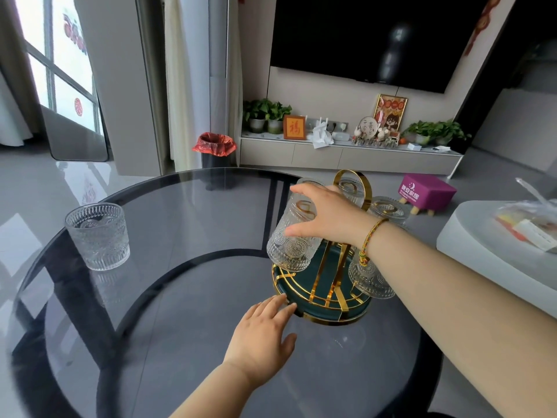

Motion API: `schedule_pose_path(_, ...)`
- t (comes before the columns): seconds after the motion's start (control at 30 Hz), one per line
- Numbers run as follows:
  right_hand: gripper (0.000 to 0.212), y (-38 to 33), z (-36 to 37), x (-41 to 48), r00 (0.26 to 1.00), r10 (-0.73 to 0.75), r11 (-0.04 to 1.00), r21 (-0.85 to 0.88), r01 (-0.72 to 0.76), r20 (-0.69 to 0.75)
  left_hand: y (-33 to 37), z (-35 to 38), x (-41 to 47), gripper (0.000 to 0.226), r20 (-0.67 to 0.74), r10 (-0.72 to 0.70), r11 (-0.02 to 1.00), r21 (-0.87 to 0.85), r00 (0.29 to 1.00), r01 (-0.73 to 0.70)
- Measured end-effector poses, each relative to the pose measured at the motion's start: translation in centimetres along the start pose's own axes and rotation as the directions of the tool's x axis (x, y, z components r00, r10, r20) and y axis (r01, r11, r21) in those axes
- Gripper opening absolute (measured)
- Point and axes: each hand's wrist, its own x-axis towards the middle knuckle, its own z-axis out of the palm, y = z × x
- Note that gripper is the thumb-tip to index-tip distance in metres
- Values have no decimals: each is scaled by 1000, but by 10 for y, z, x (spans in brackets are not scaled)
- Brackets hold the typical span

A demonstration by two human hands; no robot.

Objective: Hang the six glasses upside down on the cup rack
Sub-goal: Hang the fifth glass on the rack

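A gold-wire cup rack [324,300] with a dark green round base stands on the right part of the glass table. Several patterned glasses hang upside down on its arms. My right hand [328,217] grips one inverted glass [291,245] at the rack's left side, over a gold prong. My left hand [265,330] lies flat on the table, fingers apart, fingertips touching the rack's base rim. One more glass [98,235] stands upright on the table at the far left. Another inverted glass [372,280] hangs below my right wrist.
The round smoked-glass table [180,297] has a dark frame beneath. A white sofa or pouf edge [482,236] with a plastic bag sits to the right. Beyond are a purple stool [428,190], a red-lined bin [214,149] and a TV cabinet.
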Motion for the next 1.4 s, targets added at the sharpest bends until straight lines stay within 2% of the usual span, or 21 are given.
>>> schedule_pose_path(0.17,66,-8,-6,-5,995,-9,1000,21,11,-103,-6,-11,-14,49,6,-6,1000,-17,1000,6)
schedule_pose_path(0.23,57,-15,-1,-5,981,-39,998,34,46,-190,-15,-19,-27,47,-50,5,1000,8,999,-4)
schedule_pose_path(0.3,42,-24,6,-6,939,-105,992,33,122,-328,-25,-37,-38,44,-124,33,998,61,992,-26)
schedule_pose_path(0.4,24,-49,25,-2,865,-244,960,16,279,-439,-54,-55,-59,40,-203,-81,984,140,976,111)
schedule_pose_path(0.5,25,-77,61,12,889,-316,932,69,357,-331,-91,-68,-80,30,-215,-272,959,22,938,283)
schedule_pose_path(0.6,39,-96,106,31,947,-285,937,164,308,-152,-121,-76,-94,31,-263,-355,923,56,897,381)
schedule_pose_path(0.67,54,-105,134,46,977,-209,940,269,210,-33,-131,-80,-99,29,-265,-373,916,49,889,399)
schedule_pose_path(0.77,77,-121,172,73,986,-118,914,400,63,114,-138,-81,-101,25,-299,-356,920,57,886,389)
schedule_pose_path(0.97,102,-146,214,118,974,-76,839,541,-53,214,-140,-79,-99,29,-305,-328,918,121,894,378)
schedule_pose_path(1.13,103,-153,231,136,964,-97,809,584,-68,246,-139,-80,-99,32,-312,-309,918,150,898,368)
schedule_pose_path(1.3,81,-156,238,145,967,-107,855,519,-30,232,-140,-81,-98,34,-321,-317,910,161,892,382)
schedule_pose_path(1.4,75,-157,238,146,973,-87,865,501,-32,212,-139,-81,-98,35,-316,-320,908,166,893,384)
